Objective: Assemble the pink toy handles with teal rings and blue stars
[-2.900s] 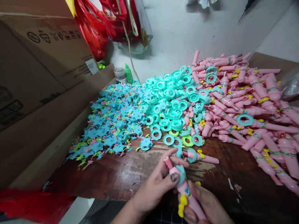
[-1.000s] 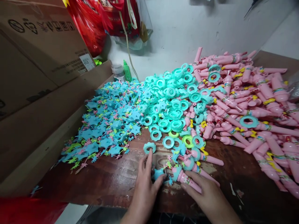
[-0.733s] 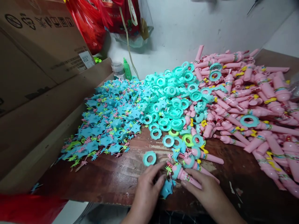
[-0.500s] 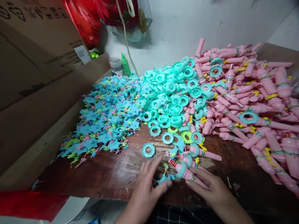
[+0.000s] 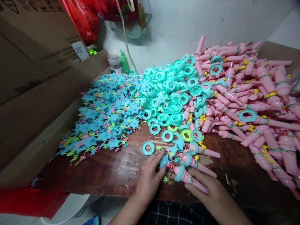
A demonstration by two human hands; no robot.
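Note:
My left hand (image 5: 150, 176) pinches a blue star-shaped plastic piece (image 5: 164, 160) with small coloured sprigs, between thumb and fingers just above the table. Its fingers partly cover the piece. In front of the star lies the red patterned tip of a pink plastic toy stick (image 5: 188, 178), which wears a teal scalloped collar (image 5: 179, 173). My right hand (image 5: 208, 189) grips that stick by its lower tube. Two similar collared pink sticks (image 5: 203, 167) lie just beyond it, with blue star pieces (image 5: 172, 150) at their tips. A loose teal ring (image 5: 148, 147) lies beyond my left fingertips.
Heaps cover the back of the brown table (image 5: 93, 175): blue star pieces (image 5: 105, 118) left, teal rings (image 5: 172, 86) mid, pink sticks (image 5: 253, 103) right. A cardboard box (image 5: 35, 47) borders the left. A jar (image 5: 114, 62) and green bottle (image 5: 124, 62) stand behind.
Earlier both hands held a pink stick up; it is lowered beside the others and only my right hand holds it. My left hand touched a teal ring, then turned the blue star piece towards the tip.

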